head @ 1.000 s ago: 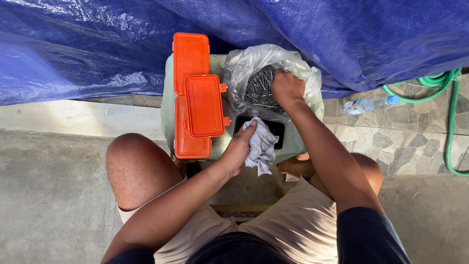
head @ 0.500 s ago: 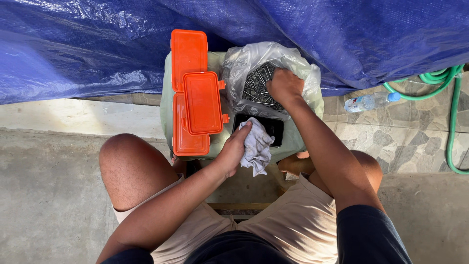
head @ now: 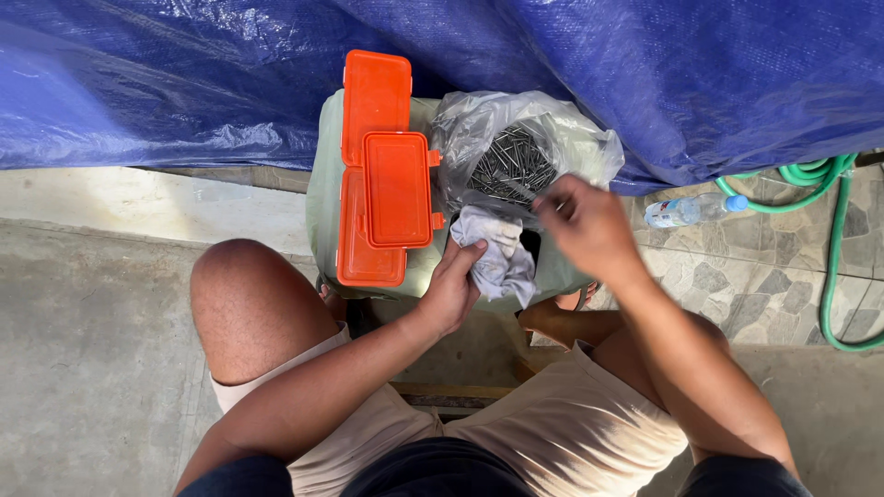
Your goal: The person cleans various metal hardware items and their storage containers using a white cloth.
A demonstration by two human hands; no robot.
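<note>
My left hand (head: 451,290) grips a crumpled white cloth (head: 499,256) at the front edge of a pale green stool (head: 322,189). Just behind the cloth, a clear plastic bag (head: 465,124) lies open with a heap of dark nails (head: 511,161) inside. My right hand (head: 585,221) hovers, blurred, over the bag's near right edge, its fingers pinched on what looks like a thin nail. On the left of the stool lies a long orange plastic case (head: 373,92), with a smaller shut orange box (head: 398,189) on top of it.
A blue tarp (head: 184,83) hangs behind the stool. A plastic water bottle (head: 686,212) and a coiled green hose (head: 838,230) lie on stone paving to the right. My bare knees flank the stool, above a concrete floor.
My right hand has drawn out of the nail bag, toward me and to the right. The left hand still holds the cloth in about the same place.
</note>
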